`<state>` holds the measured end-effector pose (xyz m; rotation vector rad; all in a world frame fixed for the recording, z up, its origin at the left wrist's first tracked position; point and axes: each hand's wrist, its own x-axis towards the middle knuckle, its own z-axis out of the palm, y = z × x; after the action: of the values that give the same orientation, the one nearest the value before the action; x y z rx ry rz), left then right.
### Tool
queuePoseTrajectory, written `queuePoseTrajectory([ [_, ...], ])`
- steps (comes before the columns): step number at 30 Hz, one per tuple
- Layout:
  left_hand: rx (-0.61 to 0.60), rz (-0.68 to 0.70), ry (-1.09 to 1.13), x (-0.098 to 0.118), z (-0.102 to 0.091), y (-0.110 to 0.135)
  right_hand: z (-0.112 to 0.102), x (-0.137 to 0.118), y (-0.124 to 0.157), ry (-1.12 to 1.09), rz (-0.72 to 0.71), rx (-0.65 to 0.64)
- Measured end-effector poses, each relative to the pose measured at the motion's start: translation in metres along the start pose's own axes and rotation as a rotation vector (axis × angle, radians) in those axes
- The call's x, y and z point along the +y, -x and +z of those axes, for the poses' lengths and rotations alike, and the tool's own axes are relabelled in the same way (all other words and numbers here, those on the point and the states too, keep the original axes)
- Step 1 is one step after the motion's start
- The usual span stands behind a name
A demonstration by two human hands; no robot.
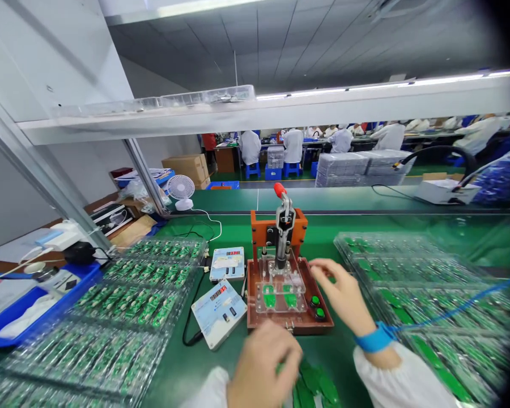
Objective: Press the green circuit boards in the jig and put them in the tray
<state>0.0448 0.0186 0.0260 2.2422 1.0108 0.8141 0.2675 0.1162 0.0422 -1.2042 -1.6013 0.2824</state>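
A brown test fixture (289,317) with a clear cover plate, two green boards under it and a red-knobbed lever (281,218) stands on the green mat. My right hand (342,292) hovers at the fixture's right edge, fingers spread, close to two green buttons (317,307); a blue wrist strap (376,338) circles its wrist. My left hand (261,365) is low in front of the fixture, fingers curled over several loose green circuit boards (318,388); whether it grips one is hidden.
Clear trays of green boards lie at the left (110,317) and right (429,289). Two small meter boxes (219,311) sit left of the fixture. A blue bin (46,306), a small fan (181,188) and cardboard boxes are further left. Other people work at far benches.
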Motion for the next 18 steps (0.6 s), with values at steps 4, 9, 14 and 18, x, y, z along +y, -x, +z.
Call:
queuePoseTrajectory([
  [4, 0.344, -0.177, -0.196, -0.041, -0.026, -0.020, 0.027, 0.002, 0.045, 0.071, -0.049, -0.136],
  [9, 0.328, -0.200, -0.265, -0.061, -0.023, -0.031, 0.040, -0.003, 0.048, 0.119, -0.022, -0.178],
  [14, 0.378, -0.188, -0.165, -0.065, -0.020, -0.032, 0.036, -0.007, 0.041, 0.040, 0.048, -0.216],
  [18, 0.517, -0.284, -0.049, -0.073, -0.018, -0.017, 0.026, -0.014, 0.047, -0.069, 0.153, -0.230],
])
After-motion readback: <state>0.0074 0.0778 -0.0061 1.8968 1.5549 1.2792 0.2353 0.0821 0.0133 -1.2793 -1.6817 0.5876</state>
